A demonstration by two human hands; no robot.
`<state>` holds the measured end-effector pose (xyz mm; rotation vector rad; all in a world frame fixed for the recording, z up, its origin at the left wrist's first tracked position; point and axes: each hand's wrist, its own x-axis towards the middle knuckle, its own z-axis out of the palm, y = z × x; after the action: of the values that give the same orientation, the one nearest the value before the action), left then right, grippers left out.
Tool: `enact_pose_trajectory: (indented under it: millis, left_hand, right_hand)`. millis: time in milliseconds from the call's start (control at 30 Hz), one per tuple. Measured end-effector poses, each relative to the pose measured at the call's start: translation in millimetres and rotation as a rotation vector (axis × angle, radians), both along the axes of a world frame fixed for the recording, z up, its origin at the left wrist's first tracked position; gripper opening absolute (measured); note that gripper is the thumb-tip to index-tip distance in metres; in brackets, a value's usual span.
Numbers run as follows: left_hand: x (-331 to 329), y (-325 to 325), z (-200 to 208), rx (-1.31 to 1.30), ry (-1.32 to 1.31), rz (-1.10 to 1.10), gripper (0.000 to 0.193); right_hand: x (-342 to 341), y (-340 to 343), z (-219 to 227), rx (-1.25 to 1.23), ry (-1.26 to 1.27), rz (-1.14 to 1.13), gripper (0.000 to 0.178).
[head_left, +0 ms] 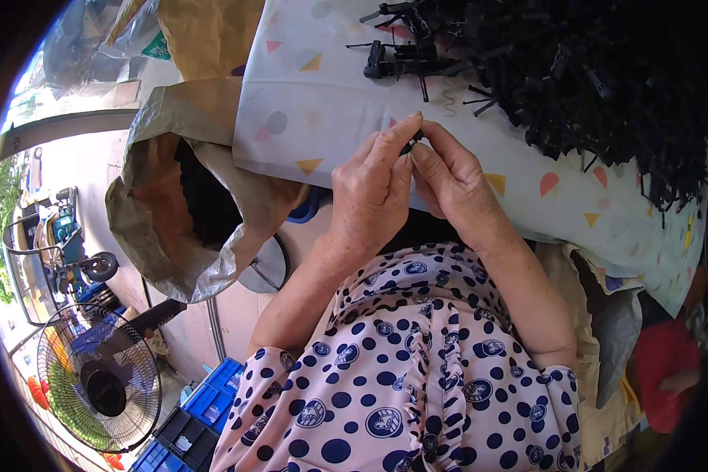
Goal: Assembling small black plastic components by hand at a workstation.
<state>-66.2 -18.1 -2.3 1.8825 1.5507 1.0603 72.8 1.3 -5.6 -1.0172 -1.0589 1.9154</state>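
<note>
Both of my hands meet over the near edge of the table. My left hand [376,175] and my right hand [451,171] pinch one small black part [411,142] between their thumbs and fingertips. It looks like plastic, but the fingers cover most of it, so its exact kind cannot be made out. Just beyond my hands, a few black plastic pieces with thin arms [401,63] lie on the patterned tablecloth [291,118]. A large heap of similar black parts [574,86] covers the far right of the table.
Left of the table an open woven sack [145,197] holds black material. A standing fan [106,389] is at the lower left, near blue crates [212,393]. Another sack [606,330] stands at my right, beside something red [665,366]. A cart [63,236] shows outside.
</note>
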Motion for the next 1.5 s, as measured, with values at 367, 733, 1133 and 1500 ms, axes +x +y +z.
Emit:
enact_pose_trajectory:
  millis: [367, 733, 1133, 1500]
  left_hand:
    - [-38.7, -4.5, -12.9, -0.643, -1.339, 0.133, 0.02]
    - [-24.0, -1.9, -17.3, -0.601, -1.254, 0.124, 0.011]
    - [6.7, 30.3, -22.3, -0.041, -0.393, 0.169, 0.034]
    - [18.9, 38.1, -24.5, -0.063, -0.509, 0.182, 0.037]
  right_hand:
    - [-1.2, 56.7, -11.3, 0.936, -1.299, -0.006, 0.02]
    - [0.3, 59.6, -11.6, 0.861, -1.143, -0.199, 0.018]
    - [28.7, 54.1, 4.5, 0.173, -0.333, -0.324, 0.031]
    - [34.3, 48.5, 1.1, 0.626, -0.702, -0.29, 0.024]
